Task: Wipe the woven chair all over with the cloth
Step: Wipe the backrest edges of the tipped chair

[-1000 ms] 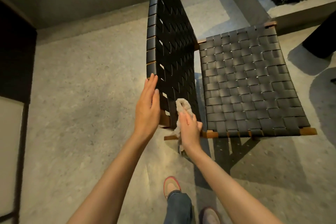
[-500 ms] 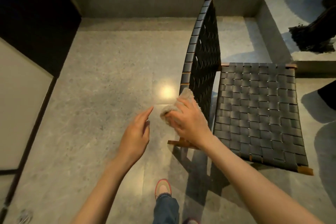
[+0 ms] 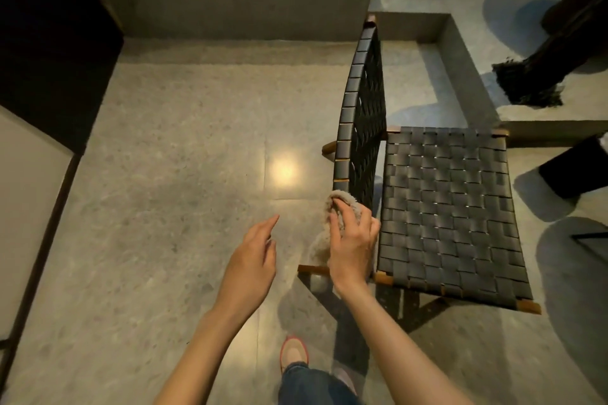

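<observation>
The woven chair (image 3: 441, 207) stands on the floor at the right, with black straps on a wooden frame. Its backrest (image 3: 360, 115) rises edge-on to me and its seat spreads out to the right. My right hand (image 3: 352, 243) grips a fluffy beige cloth (image 3: 335, 204) against the near lower end of the backrest's outer edge. Part of the cloth hangs below my fingers. My left hand (image 3: 253, 260) hovers over the floor to the left of the chair, fingers relaxed, touching nothing.
A dark cabinet (image 3: 49, 59) and a pale panel (image 3: 26, 200) line the left side. Concrete steps (image 3: 460, 52) rise behind the chair, with a black fringed object (image 3: 526, 82) on them. A dark block (image 3: 572, 164) sits at the right. My shoe (image 3: 292, 352) is below.
My left hand came off the backrest's outer edge and now hangs free to the left. My right hand carried the cloth from the backrest's inner face round to its outer edge. The view has shifted left.
</observation>
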Available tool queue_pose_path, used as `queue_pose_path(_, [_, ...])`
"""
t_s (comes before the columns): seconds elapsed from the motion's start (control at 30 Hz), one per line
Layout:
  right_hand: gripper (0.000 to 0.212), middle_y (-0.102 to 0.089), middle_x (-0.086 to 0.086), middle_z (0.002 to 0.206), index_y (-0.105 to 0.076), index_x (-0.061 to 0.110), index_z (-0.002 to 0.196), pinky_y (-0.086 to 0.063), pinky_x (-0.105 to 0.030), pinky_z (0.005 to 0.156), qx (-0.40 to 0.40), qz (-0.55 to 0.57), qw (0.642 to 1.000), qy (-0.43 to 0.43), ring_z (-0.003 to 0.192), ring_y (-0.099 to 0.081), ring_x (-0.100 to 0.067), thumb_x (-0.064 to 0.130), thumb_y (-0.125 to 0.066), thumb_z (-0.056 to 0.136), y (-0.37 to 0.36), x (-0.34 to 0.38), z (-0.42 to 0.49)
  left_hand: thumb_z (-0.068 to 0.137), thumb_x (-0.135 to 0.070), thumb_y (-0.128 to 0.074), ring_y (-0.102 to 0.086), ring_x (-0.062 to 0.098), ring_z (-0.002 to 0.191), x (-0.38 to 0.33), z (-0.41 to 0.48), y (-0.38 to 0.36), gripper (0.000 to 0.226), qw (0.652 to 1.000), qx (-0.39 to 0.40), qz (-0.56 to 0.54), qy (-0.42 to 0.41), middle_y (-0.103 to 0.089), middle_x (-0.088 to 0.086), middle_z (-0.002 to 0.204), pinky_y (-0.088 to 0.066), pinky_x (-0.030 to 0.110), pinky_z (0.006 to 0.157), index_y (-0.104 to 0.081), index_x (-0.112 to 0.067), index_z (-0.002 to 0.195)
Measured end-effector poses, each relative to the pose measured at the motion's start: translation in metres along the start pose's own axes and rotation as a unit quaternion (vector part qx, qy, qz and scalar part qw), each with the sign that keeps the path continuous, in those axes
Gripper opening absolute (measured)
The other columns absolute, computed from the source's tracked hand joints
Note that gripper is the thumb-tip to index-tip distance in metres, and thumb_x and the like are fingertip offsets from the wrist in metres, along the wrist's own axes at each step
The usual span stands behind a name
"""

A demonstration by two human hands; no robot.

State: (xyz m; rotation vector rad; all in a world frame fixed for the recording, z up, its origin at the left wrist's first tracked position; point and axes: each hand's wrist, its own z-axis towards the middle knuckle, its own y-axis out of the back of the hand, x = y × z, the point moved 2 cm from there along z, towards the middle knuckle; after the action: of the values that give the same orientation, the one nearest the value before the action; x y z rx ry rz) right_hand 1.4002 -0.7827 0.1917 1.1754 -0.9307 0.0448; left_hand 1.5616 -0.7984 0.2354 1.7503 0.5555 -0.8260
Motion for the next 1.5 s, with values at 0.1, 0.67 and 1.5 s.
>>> queue_pose_path(0.1, [0.039, -0.039, -0.002, 0.143, -0.049, 0.020, 0.136, -0.021, -0.025, 0.105, 0.075, -0.014, 0.995, 0.059, 0.128, -0.026, -0.018, 0.023, -0.052, 0.097, 0.001, 0.002, 0.023, 0.099, -0.015, -0.041, -0.047, 0.014, 0.125, -0.009, 0.020, 0.013, 0.043, 1.000, 0.016, 0.004, 0.000, -0.045, 0.000, 0.142, -0.038, 0.030, 0.107, -0.040, -0.018, 0.142])
queue_pose_path(0.67, [0.036, -0.053, -0.015, 0.130, -0.068, 0.010, 0.116, -0.049, -0.041, 0.091, -0.052, -0.060, 0.996, 0.051, 0.115, -0.046, -0.032, 0.006, -0.073, 0.080, -0.055, 0.025, 0.203, 0.099, -0.016, -0.042, -0.039, 0.012, 0.131, -0.048, 0.240, 0.029, 0.046, 0.967, 0.201, 0.114, -0.105, -0.039, -0.002, 0.146, -0.030, 0.022, 0.106, -0.034, -0.022, 0.145])
queue_pose_path(1.5, [0.038, -0.052, -0.011, 0.115, -0.060, 0.024, 0.128, -0.047, -0.034, 0.074, -0.183, -0.090, 0.944, -0.258, 0.101, -0.044, -0.026, 0.028, -0.062, 0.090, -0.111, 0.063, 0.510, 0.098, -0.009, -0.042, -0.028, 0.014, 0.140, -0.176, 0.665, -0.036, 0.054, 0.840, 0.406, 0.193, -0.304, -0.031, -0.003, 0.153, -0.017, 0.014, 0.104, -0.028, -0.025, 0.148])
